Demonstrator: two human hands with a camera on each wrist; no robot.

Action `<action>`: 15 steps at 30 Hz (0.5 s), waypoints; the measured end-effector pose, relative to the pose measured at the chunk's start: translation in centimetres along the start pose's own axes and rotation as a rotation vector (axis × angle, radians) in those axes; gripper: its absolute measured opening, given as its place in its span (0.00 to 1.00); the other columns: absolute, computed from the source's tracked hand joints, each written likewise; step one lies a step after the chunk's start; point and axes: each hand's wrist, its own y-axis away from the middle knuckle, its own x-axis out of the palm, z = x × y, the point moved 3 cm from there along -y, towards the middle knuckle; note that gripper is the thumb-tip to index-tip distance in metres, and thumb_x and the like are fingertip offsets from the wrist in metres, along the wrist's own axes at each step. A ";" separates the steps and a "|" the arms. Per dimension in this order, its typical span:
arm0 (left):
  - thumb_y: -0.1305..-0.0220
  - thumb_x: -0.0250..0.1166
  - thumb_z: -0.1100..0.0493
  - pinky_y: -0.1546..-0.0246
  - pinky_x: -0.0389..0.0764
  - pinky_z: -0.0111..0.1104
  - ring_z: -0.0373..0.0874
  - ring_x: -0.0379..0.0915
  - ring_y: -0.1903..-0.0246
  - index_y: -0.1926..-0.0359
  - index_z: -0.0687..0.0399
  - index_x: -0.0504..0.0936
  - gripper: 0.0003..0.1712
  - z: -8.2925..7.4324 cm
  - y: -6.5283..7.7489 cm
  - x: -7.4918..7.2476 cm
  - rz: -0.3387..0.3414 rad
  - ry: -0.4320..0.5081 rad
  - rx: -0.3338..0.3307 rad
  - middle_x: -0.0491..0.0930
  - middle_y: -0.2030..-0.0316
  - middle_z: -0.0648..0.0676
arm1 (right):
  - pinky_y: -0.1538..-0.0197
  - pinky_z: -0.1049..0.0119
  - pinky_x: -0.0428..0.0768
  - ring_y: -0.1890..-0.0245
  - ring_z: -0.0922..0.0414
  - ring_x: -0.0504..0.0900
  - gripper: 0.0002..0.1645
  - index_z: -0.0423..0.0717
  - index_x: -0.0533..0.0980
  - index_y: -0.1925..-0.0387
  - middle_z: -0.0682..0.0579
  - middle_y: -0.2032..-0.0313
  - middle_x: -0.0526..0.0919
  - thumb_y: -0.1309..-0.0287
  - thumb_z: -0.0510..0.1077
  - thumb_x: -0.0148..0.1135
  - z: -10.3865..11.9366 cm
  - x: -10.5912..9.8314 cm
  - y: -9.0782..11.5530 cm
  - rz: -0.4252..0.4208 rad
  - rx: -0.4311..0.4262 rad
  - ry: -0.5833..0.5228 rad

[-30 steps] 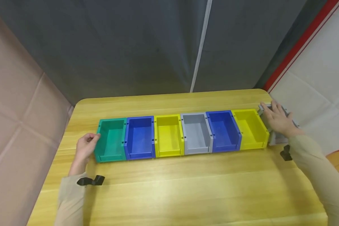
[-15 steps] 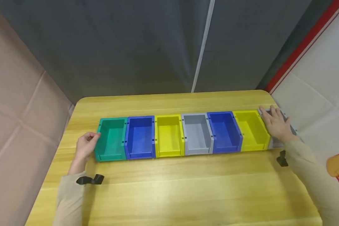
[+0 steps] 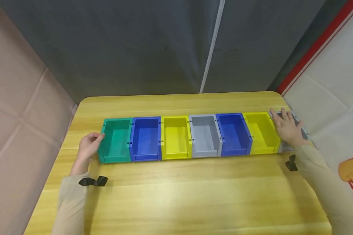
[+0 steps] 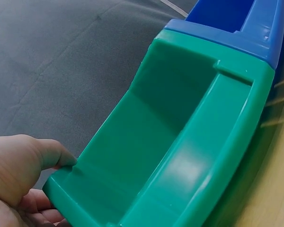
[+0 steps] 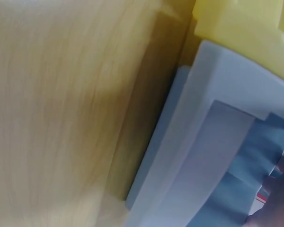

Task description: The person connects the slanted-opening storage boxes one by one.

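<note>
Several plastic bins stand side by side in a row in the head view. My left hand (image 3: 89, 145) is at the left end of the row, by the green bin (image 3: 116, 138). In the left wrist view its thumb (image 4: 59, 153) rests on the green bin's rim, with the other fingers curled outside the wall, so the rim is pinched. At the far right end, my right hand (image 3: 288, 129) lies over a grey bin (image 5: 194, 161), its fingers spread and mostly straight. That hand hides much of this bin. A yellow bin (image 3: 261, 132) adjoins it.
Between the ends sit a blue bin (image 3: 146, 138), a yellow bin (image 3: 176, 137), a grey bin (image 3: 206, 135) and another blue bin (image 3: 233, 133). The wooden table (image 3: 176, 192) backs onto a dark curtain (image 3: 129, 49). A pale wall (image 3: 326, 107) borders the right side.
The right-end grey bin, earlier tilted under my right hand, now sits level with the row. My right hand has lowered with it. The left hand stays at the green bin.
</note>
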 end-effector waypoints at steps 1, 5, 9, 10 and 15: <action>0.31 0.51 0.47 0.72 0.68 0.26 0.40 0.62 0.68 0.55 0.68 0.71 0.24 -0.1 -0.1 0.0 -0.001 0.000 0.001 0.70 0.64 0.53 | 0.52 0.24 0.23 0.35 0.32 0.22 0.35 0.53 0.35 0.27 0.37 0.32 0.21 0.30 0.61 0.14 -0.1 0.0 0.0 0.001 0.000 -0.005; 0.31 0.51 0.47 0.72 0.68 0.26 0.39 0.63 0.67 0.55 0.68 0.71 0.24 -0.3 -0.1 -0.1 0.002 -0.001 0.000 0.70 0.63 0.53 | 0.52 0.24 0.23 0.34 0.32 0.23 0.35 0.53 0.35 0.27 0.36 0.32 0.22 0.30 0.61 0.13 -0.1 0.0 0.0 0.004 0.003 -0.011; 0.31 0.51 0.47 0.71 0.68 0.26 0.39 0.63 0.67 0.55 0.68 0.71 0.24 -0.3 0.0 -0.1 0.009 0.008 0.001 0.70 0.64 0.52 | 0.52 0.24 0.23 0.34 0.32 0.22 0.35 0.52 0.36 0.27 0.36 0.32 0.22 0.30 0.61 0.13 0.2 -0.2 0.2 0.009 0.008 -0.018; 0.31 0.51 0.47 0.71 0.68 0.26 0.39 0.63 0.68 0.55 0.68 0.71 0.24 -0.3 0.1 -0.1 0.009 0.009 0.000 0.70 0.64 0.52 | 0.52 0.24 0.23 0.35 0.32 0.22 0.35 0.52 0.36 0.27 0.36 0.32 0.22 0.30 0.61 0.14 0.2 -0.3 0.1 0.012 0.006 -0.019; 0.31 0.51 0.47 0.71 0.68 0.27 0.39 0.63 0.67 0.54 0.69 0.72 0.25 -0.3 0.0 0.0 0.014 -0.004 -0.005 0.70 0.64 0.52 | 0.52 0.24 0.23 0.35 0.32 0.21 0.34 0.55 0.33 0.27 0.38 0.32 0.19 0.29 0.60 0.18 -0.4 -0.8 0.0 0.081 -0.028 -0.015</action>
